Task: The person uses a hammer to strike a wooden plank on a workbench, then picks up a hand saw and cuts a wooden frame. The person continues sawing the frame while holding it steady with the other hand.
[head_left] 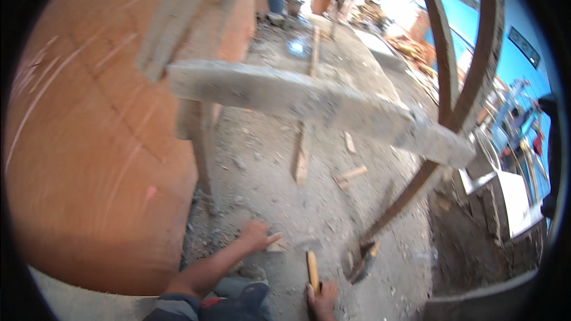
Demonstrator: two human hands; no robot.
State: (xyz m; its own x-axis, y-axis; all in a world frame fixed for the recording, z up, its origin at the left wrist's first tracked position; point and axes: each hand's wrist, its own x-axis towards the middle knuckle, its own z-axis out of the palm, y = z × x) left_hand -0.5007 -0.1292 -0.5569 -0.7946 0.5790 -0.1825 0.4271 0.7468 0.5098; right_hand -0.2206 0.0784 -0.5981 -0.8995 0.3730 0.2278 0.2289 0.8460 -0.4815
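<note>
My right hand (pixel 324 301) is closed round the pale wooden handle of a hammer (pixel 313 268) at the lower middle. Its grey head, at the far end of the handle, is blurred against the ground. Further left, my left hand (pixel 257 236) reaches low over the dusty floor, thumb stretched out to the right and apart from the fingers. Just by the thumb lies a small piece of wood (pixel 276 245); whether the hand touches it I cannot tell.
A large orange-brown panel (pixel 101 142) stands on the left. A rough grey beam (pixel 321 101) crosses ahead, joined to slanting timber posts (pixel 443 113) at right. Wood strips (pixel 302 160) and offcuts (pixel 351 176) lie on the gritty floor. A dug pit (pixel 476 249) opens at right.
</note>
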